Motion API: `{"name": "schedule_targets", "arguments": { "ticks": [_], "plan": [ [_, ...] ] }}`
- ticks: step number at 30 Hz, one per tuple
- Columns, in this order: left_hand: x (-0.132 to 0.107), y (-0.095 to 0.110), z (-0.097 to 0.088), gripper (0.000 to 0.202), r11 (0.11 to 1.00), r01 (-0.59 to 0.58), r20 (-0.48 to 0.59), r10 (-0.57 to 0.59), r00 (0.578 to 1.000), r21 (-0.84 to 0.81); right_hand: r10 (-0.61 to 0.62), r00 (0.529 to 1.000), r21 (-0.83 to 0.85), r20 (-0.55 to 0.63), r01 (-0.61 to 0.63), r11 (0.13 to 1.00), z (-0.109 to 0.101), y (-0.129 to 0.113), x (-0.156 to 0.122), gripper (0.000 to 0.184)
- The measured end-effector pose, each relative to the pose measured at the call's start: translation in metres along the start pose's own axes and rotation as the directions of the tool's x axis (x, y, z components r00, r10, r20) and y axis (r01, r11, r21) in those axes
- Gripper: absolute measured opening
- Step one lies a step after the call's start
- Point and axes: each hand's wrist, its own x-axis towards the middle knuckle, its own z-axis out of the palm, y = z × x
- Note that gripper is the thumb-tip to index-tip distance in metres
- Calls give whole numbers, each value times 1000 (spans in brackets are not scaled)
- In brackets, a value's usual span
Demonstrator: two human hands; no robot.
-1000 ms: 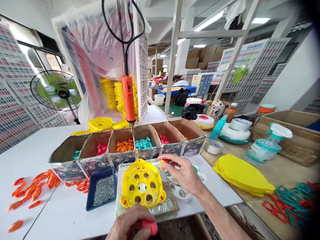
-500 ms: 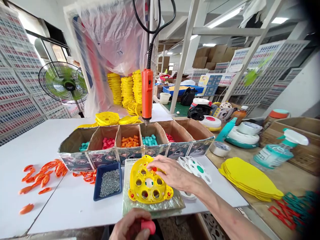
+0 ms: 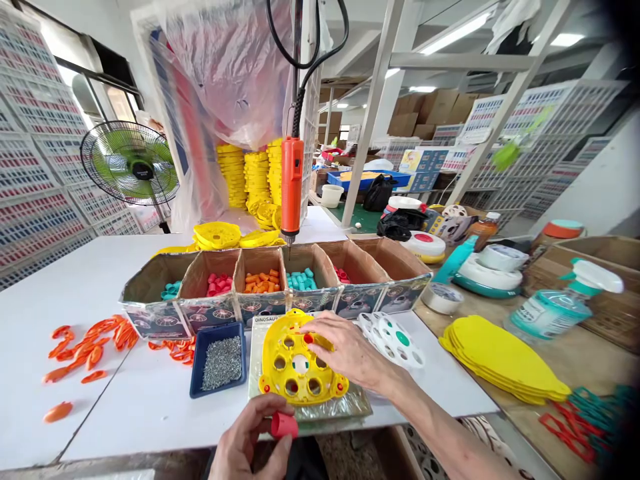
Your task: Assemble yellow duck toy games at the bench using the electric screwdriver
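My left hand (image 3: 253, 437) is below the near table edge, thumb and fingers pinching a pinkish-red hollow plastic cap (image 3: 284, 425). My right hand (image 3: 345, 350) reaches over a yellow plastic shell (image 3: 273, 347) with several round holes. Its fingers are bent and apart around a red cap (image 3: 309, 339) sitting in an upper hole; whether a fingertip touches this cap is unclear. The shell lies on a plastic-wrapped board (image 3: 254, 363). Small red pieces sit in its lower corners. Part of the shell's right side is hidden by my right hand.
An orange electric screwdriver (image 3: 291, 187) hangs above cardboard bins (image 3: 210, 313) of coloured caps. A blue tray (image 3: 194, 363) holds screws. Orange parts (image 3: 85, 350) lie left; white discs (image 3: 393, 340), yellow sheets (image 3: 500, 360) and a spray bottle (image 3: 553, 310) stand right.
My left hand has moved slightly left and up, turning the cap so its open end shows. The right hand's fingers have spread a little, leaving more of the red cap visible.
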Motion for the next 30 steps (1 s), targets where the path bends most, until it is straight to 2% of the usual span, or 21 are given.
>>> {"name": "schedule_targets", "arguments": {
  "ticks": [4, 8, 12, 15, 18, 23, 27, 30],
  "plan": [
    [1, 7, 1, 28, 994, -64, -72, 70, 995, 84, -4, 1000, -12, -15, 4, 1000, 4, 0, -2, 32],
    [2, 18, 5, 31, 977, -60, -152, 92, 984, 205, -8, 1000, -28, -20, 7, 1000, 2, 0, -4, 34],
    [5, 25, 12, 32, 981, -102, -249, 141, 958, 165, -25, 994, 20, -104, 27, 999, 0, -4, -9, 30],
    [12, 29, 13, 39, 959, -157, -227, 212, 951, 237, -2, 992, 91, -128, 13, 996, -2, -17, -16, 23],
    [20, 32, 10, 41, 925, -179, -220, 262, 940, 336, 40, 995, 207, -90, -20, 978, -5, -37, -23, 20],
    [26, 34, 9, 38, 913, -196, -213, 285, 935, 358, 71, 997, 349, -33, -55, 936, -1, -64, -26, 27],
    [25, 29, 11, 39, 888, -240, -201, 337, 920, 391, 71, 994, 387, -82, -34, 922, 10, -70, -27, 25],
    [24, 25, 9, 43, 850, -251, -199, 375, 905, 463, 96, 988, 396, -121, -41, 917, 11, -61, -26, 23]
  ]
}}
